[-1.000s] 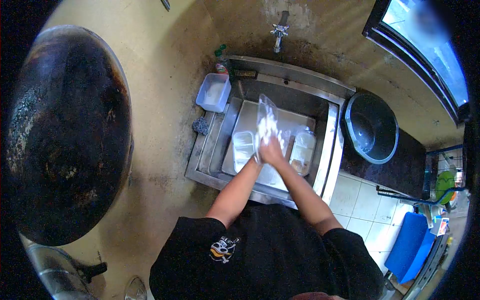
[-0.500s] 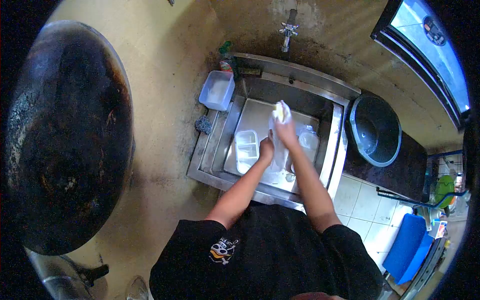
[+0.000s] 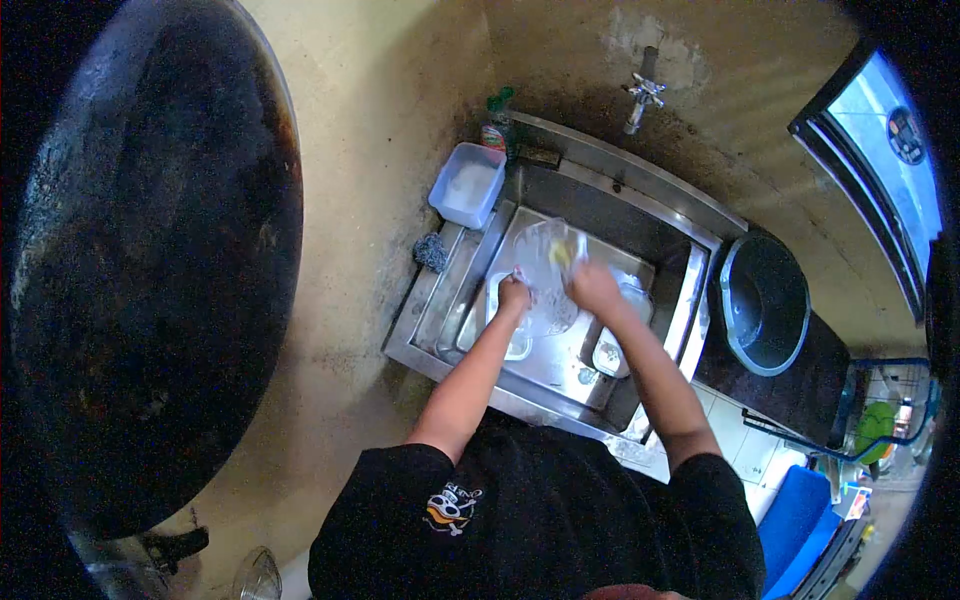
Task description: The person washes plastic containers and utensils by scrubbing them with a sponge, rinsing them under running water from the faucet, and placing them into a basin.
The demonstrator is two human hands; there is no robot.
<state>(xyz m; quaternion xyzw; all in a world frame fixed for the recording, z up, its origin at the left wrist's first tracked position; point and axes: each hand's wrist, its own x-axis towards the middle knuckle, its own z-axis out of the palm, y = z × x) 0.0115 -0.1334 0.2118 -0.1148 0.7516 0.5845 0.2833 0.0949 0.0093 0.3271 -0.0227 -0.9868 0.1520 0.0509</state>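
Over the metal sink [image 3: 540,375], my left hand [image 3: 514,294] is closed on the left edge of a clear, round plastic lid [image 3: 545,300]. A yellowish sponge [image 3: 562,252], blurred by motion, is in my right hand [image 3: 594,286], against the lid's upper right part. One clear divided container [image 3: 518,345] lies in the sink beneath my left hand and the lid, partly hidden. To the right, below my right hand, lies another clear container [image 3: 610,354].
A soapy plastic tub [image 3: 468,190], a scouring pad [image 3: 430,253] and a green-capped bottle [image 3: 497,130] line the sink's left side. Above is a tap [image 3: 643,95]. Right stands a dark basin [image 3: 765,305]; a large blackened pan [image 3: 150,270] fills the left.
The lid has turned from edge-on to facing upward, and my hands have moved apart. The view has shifted, so the sink and its surroundings appear farther right and lower.
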